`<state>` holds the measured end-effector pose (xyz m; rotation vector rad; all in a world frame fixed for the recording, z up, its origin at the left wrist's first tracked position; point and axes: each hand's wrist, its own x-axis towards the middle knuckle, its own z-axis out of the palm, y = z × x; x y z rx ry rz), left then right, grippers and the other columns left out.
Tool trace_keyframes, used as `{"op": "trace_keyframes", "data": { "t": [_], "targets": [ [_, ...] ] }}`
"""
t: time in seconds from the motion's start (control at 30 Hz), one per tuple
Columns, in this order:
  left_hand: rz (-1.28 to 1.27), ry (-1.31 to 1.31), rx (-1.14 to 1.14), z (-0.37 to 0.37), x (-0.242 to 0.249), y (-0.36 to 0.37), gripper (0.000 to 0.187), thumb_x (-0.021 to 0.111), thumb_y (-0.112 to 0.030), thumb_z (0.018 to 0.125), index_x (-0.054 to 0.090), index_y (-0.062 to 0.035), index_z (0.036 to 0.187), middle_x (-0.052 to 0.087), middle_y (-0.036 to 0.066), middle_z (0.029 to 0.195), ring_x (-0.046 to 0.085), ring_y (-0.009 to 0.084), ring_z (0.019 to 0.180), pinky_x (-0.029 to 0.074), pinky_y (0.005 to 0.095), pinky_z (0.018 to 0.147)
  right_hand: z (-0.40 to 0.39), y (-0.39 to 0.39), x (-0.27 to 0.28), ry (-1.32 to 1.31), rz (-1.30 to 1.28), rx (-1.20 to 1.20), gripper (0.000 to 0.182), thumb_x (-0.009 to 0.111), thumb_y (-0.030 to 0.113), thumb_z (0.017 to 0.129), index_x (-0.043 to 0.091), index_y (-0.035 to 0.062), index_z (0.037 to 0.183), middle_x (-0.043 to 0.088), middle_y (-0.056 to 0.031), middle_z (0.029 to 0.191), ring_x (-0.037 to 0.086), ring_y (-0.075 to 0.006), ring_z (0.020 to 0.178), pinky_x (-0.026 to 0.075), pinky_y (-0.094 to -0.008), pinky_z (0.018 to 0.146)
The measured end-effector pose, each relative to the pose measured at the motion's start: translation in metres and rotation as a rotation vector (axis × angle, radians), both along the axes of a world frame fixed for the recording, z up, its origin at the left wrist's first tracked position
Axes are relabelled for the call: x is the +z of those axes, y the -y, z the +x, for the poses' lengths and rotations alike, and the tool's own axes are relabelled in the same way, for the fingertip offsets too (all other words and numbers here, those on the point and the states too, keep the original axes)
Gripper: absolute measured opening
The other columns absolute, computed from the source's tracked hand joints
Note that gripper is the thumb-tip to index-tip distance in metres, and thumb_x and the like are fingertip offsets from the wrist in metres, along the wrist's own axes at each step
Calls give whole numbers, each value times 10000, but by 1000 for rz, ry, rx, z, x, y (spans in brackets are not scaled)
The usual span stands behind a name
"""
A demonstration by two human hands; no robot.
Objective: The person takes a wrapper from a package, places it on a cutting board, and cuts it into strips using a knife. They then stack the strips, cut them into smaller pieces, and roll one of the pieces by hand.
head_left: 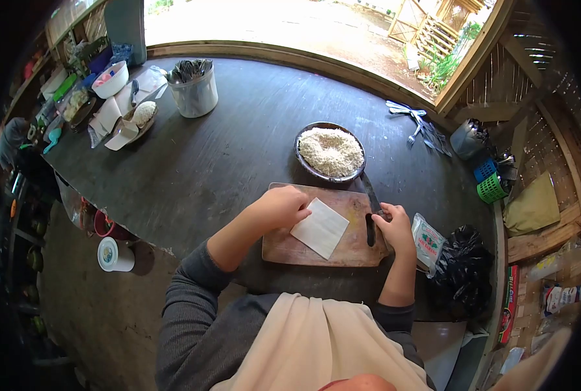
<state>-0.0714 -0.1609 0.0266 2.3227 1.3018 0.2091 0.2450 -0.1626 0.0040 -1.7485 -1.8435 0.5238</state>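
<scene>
Hands apart, one on each side of the sheet. Left hand [289,206]: fingers curled, tips at the upper left edge of the white square sheet [321,228]; cannot tell whether they pinch it. Right hand [395,226]: bent fingers at the near end of the knife [370,192], beside the slot of the board; firmness of grip cannot be told.

Sheet lies flat on the wooden board [284,246], turned at an angle to its edges. Board rests on the dark surface [251,117], directly in front of the person.

Bowl [331,153], filled with a pale shredded heap with a dip at its middle, stands just past the board's far edge. Knife runs from beside the bowl toward the right hand, along the board's far right corner.

Right flank crowded: printed packet [427,240] just beside the right forearm, black bag [463,267] against it. Farther off on that side, loose cutlery [422,129], then a blue basket [485,171] and green basket [492,188] near the wall.

Far left: tub [195,94] packed with utensils; left of it, a dish [148,124] with a pale mound, then a white basin [110,81]. Lidded bucket [116,255] below, off the surface. Space between the tub and the bowl unobstructed.
</scene>
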Motion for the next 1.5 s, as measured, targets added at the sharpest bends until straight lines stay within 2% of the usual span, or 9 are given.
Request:
{"op": "trace_keyframes", "data": {
  "t": [0.23, 0.37, 0.6, 0.7, 0.83, 1.0, 1.17, 1.4, 1.5],
  "targets": [
    [259, -105, -74, 21, -14, 29, 665, 635, -484, 855, 513, -21, 1315, 444, 124, 1419, 385, 309, 1334, 420, 490, 959, 11, 0, 6, -47, 3, -62, 350, 688, 125, 783, 636, -19, 1097, 619, -153, 955, 626, -255, 832, 516, -356, 776],
    [141, -229, -83, 31, -15, 36, 811, 599, -569, 850, 403, -25, 1419, 304, 146, 1526, 264, 305, 1417, 265, 639, 1051, 13, 14, 29, -299, -40, -162, 357, 657, 105, 818, 598, 7, 1157, 611, -113, 852, 601, -141, 671, 509, -294, 633],
    [113, -319, -40, 31, -12, 38, 939, 594, -632, 817, 309, -19, 1470, 254, 145, 1556, 234, 317, 1433, 235, 640, 1072, -14, 38, 55, -239, -181, 117, 357, 630, 113, 853, 560, 43, 1196, 586, -54, 667, 584, -104, 595, 470, -289, 571],
    [128, -228, -3, 32, -18, 34, 1015, 618, -633, 802, 228, 5, 1489, 246, 157, 1558, 241, 340, 1426, 240, 625, 1076, -24, 40, 44, -252, -178, 275, 307, 635, 93, 869, 568, 58, 1166, 401, 32, 613, 370, -52, 546, 369, -258, 516],
    [153, -142, 120, 29, -16, 28, 1060, 660, -610, 787, 189, 35, 1484, 247, 198, 1547, 265, 373, 1410, 262, 594, 1075, -24, 33, 22, -42, -40, 484, 393, 604, 89, 831, 561, 42, 1219, 627, -261, 1043, 612, -397, 976, 490, -429, 851],
    [380, 217, 42, 26, -18, 11, 754, 665, -391, 864, 340, -13, 1431, 379, 200, 1460, 386, 375, 1322, 396, 492, 1002, -20, 46, 27, 7, -29, 569, 425, 620, 72, 798, 580, 63, 1221, 616, -190, 922, 615, -355, 875, 495, -407, 774],
    [134, 357, -124, 18, -31, -7, 466, 634, -133, 879, 476, -3, 1297, 547, 211, 1252, 544, 365, 1152, 439, 423, 984, -19, 54, 34, 83, -75, 525, 454, 615, 90, 817, 606, 160, 1265, 593, -197, 927, 620, -374, 837, 508, -432, 758],
    [329, 229, -162, 10, -25, 10, 490, 638, -168, 871, 460, -39, 1309, 501, 181, 1291, 479, 351, 1225, 396, 449, 1021, -20, 53, 35, -10, -65, 537, 414, 632, 108, 846, 609, 146, 1258, 579, -182, 882, 596, -358, 748, 499, -423, 710],
    [226, 170, -175, 8, -24, 20, 764, 695, -369, 820, 323, -87, 1424, 393, 175, 1393, 378, 370, 1305, 306, 495, 1062, -20, 50, 40, -65, -113, 551, 434, 674, 64, 813, 625, 113, 1241, 586, -155, 855, 592, -318, 758, 491, -376, 711]
  ]
}}
